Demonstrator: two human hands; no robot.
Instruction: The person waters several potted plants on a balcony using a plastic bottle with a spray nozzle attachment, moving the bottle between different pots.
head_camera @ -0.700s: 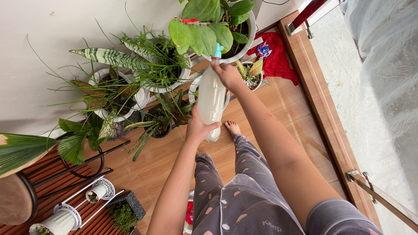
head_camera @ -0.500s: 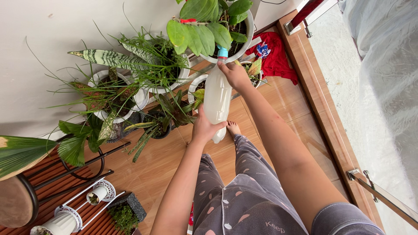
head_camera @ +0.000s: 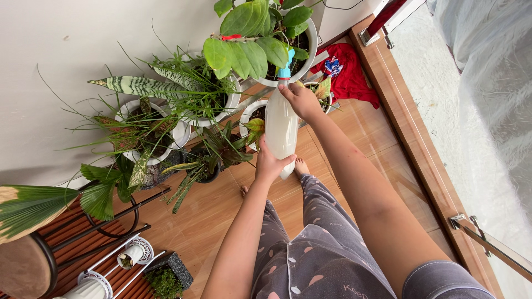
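Bottle [head_camera: 281, 128] sits between both hands: left hand [head_camera: 271, 163] under its base, right hand [head_camera: 302, 99] at its neck, nozzle [head_camera: 286, 65] at the rim of the large pot [head_camera: 308, 52]. Potted plants cluster left of the bottle along the wall [head_camera: 66, 44]. Cloth [head_camera: 349, 69] lies right of the large pot, on the floor [head_camera: 371, 138]

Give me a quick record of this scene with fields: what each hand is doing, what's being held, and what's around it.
left hand: grips the lower body of the bottle
right hand: holds the neck, near the top
bottle: white plastic, blue spout, tipped toward the large white pot
plant in that pot: broad green leaves
surroundings: striped snake plant, red cloth, wooden floor
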